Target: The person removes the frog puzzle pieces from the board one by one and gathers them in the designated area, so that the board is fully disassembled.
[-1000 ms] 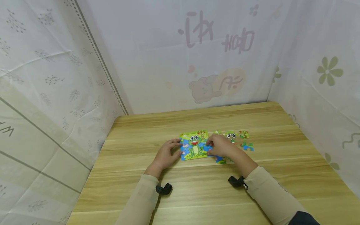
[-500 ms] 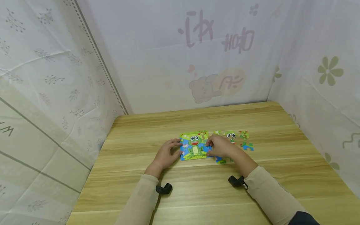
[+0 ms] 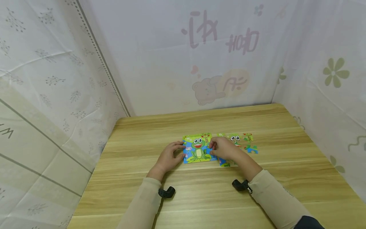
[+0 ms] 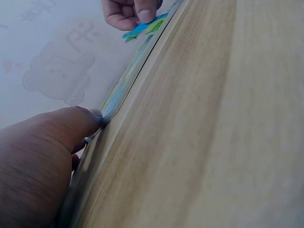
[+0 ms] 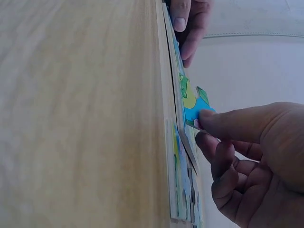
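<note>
A frog picture puzzle board [image 3: 198, 152] lies flat in the middle of the table. At its left edge rests my left hand [image 3: 168, 158], fingers spread and thumb tip touching the corner side. My right hand [image 3: 226, 149] is at the board's right side and pinches a blue and green puzzle piece [image 5: 194, 111] between thumb and fingers. In the right wrist view the piece is tilted over the board's right end. The left wrist view also shows this piece [image 4: 148, 28] raised at a slant. From the head view the right fingers mostly hide it.
Several loose puzzle pieces lie right of the board, among them one with frog eyes [image 3: 235, 138], a tree piece [image 3: 248, 137] and a blue-green piece [image 3: 252, 149]. The right hand covers part of them. Wooden tabletop [image 3: 200, 197] surrounds everything, with fabric walls [image 3: 160, 63] behind.
The right fingers have shifted very slightly at the board's right edge, with the puzzle piece still pinched. My left hand stays in place.
</note>
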The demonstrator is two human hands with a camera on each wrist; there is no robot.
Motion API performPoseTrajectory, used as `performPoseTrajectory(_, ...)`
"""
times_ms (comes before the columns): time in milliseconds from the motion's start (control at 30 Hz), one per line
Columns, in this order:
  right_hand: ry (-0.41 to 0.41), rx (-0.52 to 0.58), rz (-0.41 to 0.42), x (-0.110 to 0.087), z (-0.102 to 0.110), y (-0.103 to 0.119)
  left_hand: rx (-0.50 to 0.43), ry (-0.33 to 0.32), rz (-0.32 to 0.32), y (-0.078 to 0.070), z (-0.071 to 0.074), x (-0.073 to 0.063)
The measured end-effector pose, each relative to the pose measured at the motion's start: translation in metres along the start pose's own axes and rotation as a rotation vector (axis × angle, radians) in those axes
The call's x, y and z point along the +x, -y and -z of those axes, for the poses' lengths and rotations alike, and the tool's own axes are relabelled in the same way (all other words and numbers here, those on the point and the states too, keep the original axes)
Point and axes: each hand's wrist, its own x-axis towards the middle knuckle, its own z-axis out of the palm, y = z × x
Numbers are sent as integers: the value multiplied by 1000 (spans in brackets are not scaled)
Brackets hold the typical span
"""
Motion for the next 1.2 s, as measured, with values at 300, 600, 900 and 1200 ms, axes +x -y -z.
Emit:
performPoseTrajectory(300,-16,112,10,-1,4,-7,13,-1,-4,0,0,0)
performPoseTrajectory(600,-23,194,-13,0,6,-16,2,-5,-9,1,-2,0)
performPoseTrajectory(900,-34,215,1,-7,15,-23,7,5,7,0,-2,0)
performPoseTrajectory(1200,-59,214,15,-21,28,-29,3,6,13,0,0,-1)
